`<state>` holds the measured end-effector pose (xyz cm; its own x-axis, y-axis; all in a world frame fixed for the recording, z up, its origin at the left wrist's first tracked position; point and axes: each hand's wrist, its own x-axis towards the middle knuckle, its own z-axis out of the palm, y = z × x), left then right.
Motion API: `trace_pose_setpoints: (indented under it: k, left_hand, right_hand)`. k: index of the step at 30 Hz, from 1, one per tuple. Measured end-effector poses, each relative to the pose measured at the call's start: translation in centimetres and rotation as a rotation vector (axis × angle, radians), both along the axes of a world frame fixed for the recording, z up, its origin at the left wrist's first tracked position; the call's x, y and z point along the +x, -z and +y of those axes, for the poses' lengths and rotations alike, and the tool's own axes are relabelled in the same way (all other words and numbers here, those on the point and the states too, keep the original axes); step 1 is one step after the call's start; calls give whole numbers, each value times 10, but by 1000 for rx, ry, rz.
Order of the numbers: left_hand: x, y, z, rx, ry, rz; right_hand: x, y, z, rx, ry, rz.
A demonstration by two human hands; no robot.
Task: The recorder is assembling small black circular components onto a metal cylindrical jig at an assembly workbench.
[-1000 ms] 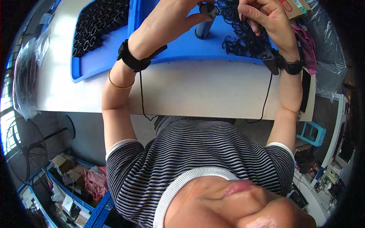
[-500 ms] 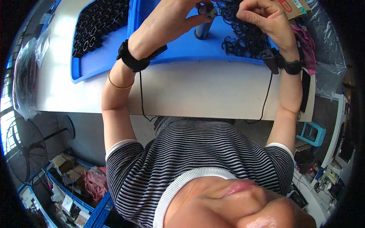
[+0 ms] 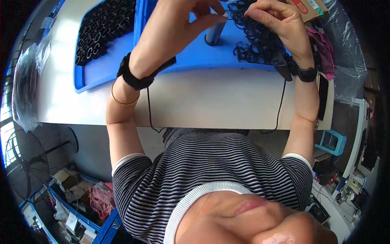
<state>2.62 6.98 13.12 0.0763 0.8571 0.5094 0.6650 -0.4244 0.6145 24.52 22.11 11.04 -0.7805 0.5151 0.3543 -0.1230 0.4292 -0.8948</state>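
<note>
Over the blue tray, my left hand has its thumb and fingers curled toward each other at the top of a grey upright cylinder. The thumb crosses in front of the cylinder's upper end, so whatever lies between the fingertips is hidden. To the right, my right hand is closed, thumb against bent fingers. Anything in that pinch is too small to make out. Below and beside it lies a loose heap of thin black curved pieces in the tray.
Rows of black tube-like rings stand in the tray's left part, behind a blue divider. A cardboard box and dark pink cloth lie at right. Black cables hang from both wrist straps across the white table.
My left hand has shifted a little from the cylinder's top, its thumb now in front of it. My right hand has moved slightly left, still pinched. The whole view has shifted slightly.
</note>
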Motion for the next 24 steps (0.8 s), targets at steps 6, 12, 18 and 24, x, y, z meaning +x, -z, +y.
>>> trace_pose_setpoints:
  k: [6,12,18,24]
  left_hand:
    - [24,1,-13,-197,179,-330]
    - [15,11,4,-422,252,-678]
    - [9,13,4,-331,264,-679]
    - [5,17,6,-346,289,-707]
  right_hand:
    - [-10,6,-18,-79,-116,53]
    - [3,-10,-21,-160,-7,-102]
    - [9,-13,-9,-68,-11,-143]
    - [6,-8,-7,-139,-28,-170]
